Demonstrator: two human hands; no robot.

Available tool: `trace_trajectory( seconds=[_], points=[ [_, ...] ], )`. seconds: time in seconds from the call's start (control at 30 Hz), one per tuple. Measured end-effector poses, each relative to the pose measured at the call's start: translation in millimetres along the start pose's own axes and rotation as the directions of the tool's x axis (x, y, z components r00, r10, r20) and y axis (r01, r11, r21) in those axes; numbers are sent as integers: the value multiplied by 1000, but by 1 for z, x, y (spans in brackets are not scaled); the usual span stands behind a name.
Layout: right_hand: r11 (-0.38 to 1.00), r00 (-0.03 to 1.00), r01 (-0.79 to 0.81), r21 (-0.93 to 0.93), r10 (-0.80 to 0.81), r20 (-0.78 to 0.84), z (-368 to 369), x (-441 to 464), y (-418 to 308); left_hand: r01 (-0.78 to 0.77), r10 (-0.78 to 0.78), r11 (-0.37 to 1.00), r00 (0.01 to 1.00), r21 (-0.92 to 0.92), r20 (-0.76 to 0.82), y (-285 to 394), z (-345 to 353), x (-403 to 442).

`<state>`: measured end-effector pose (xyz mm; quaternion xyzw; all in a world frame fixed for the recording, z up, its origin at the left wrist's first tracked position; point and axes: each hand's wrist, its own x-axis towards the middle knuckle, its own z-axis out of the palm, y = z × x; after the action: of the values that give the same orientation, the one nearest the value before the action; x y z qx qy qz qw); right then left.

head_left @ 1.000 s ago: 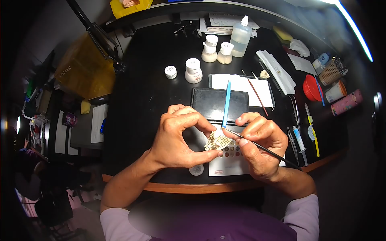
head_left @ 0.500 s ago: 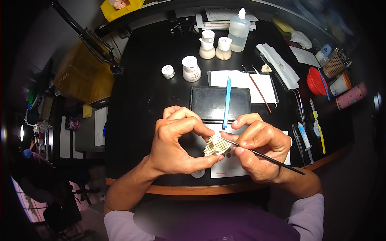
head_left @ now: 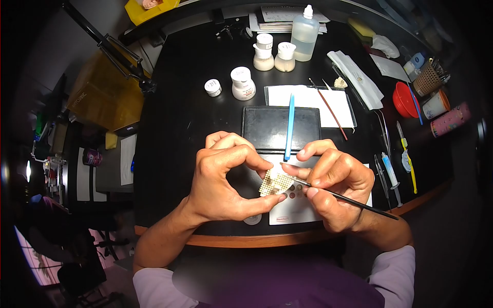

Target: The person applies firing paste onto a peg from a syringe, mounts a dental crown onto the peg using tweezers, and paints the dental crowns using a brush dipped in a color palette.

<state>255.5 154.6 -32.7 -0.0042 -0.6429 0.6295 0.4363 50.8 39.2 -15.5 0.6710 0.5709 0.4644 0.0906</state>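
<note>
Stretching to either side, a black table (head_left: 174,128) is edged in brown. The left hand (head_left: 213,180) is curved into a C, its thumb and fingertip closed on opposite edges of a perforated piece (head_left: 276,186); the right hand (head_left: 339,179) is bent into a narrow pinch on a tool (head_left: 359,204). Beyond them a black case (head_left: 262,128) is set, and beneath them a card (head_left: 285,213) is partly hidden. Across the case a blue stick (head_left: 290,123) is laid. The tool is held like a pen, tip by the piece; whether they touch cannot be told. The piece is held up over the card. It is judged light, stiff and brittle, best gripped gently at its edges, the face left free.
</note>
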Motion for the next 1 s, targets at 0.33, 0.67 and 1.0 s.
trace_trajectory(
  seconds=[0.33, 0.67, 1.0],
  points=[
    [958, 972, -224, -181, 205, -117, 10, 4, -5, 73, -76, 997, 993, -30, -87, -4, 4, -4],
    [901, 899, -429, -68, 418, -131, 11, 8, -5, 139, -143, 989, 986, -49, -84, 3, 8, -5],
    [872, 866, -484, -69, 467, -180, 0, 16, -7, 283, -262, 836, 959, -471, 112, 2, 7, -7]
  ],
)
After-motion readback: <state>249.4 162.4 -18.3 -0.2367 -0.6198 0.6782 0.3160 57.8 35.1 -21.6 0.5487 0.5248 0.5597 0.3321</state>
